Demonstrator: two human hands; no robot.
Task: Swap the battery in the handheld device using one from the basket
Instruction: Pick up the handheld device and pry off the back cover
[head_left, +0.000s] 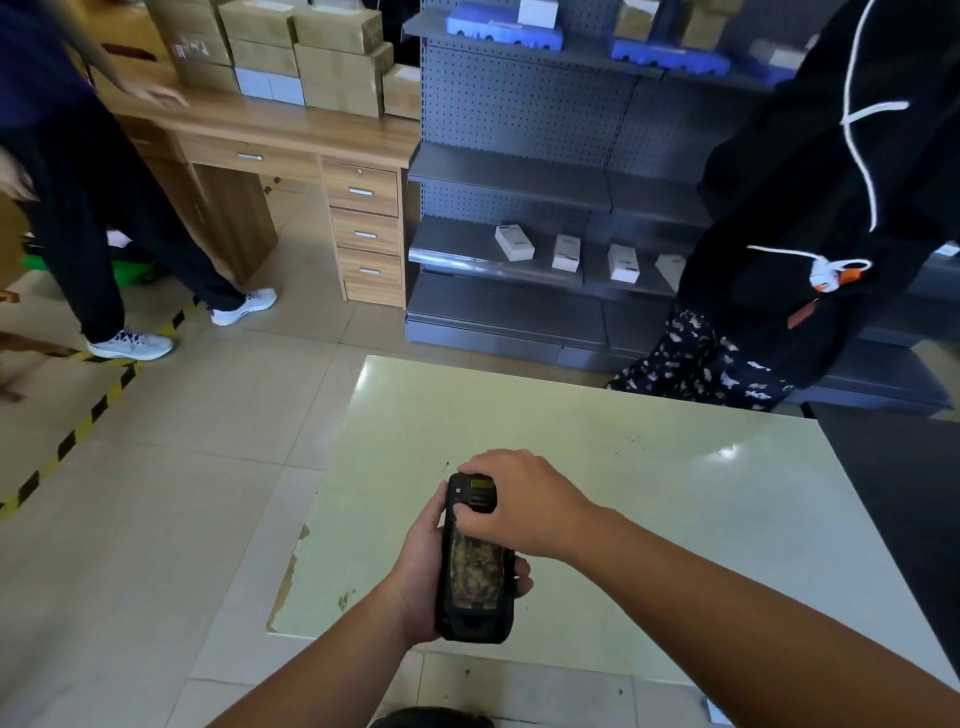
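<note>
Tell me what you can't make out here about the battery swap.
- Basket: not in the head view.
- Device top end: covered by the right hand.
- Device's far side: hidden in the left hand.
- Battery: cannot tell if one is fitted.
- Small yellow label near the device's top: too small to read.

Even, fairly bright indoor light, cooler toward the grey shelves (519, 176). Overhead light leaves a small white glare patch on the pale desk (727, 452) and a sheen along its far left corner. Shadows are soft and faint. Wide-angle bending curves the edges. The person (78, 171) at left is motion-blurred; the centre is reasonably sharp.
</note>
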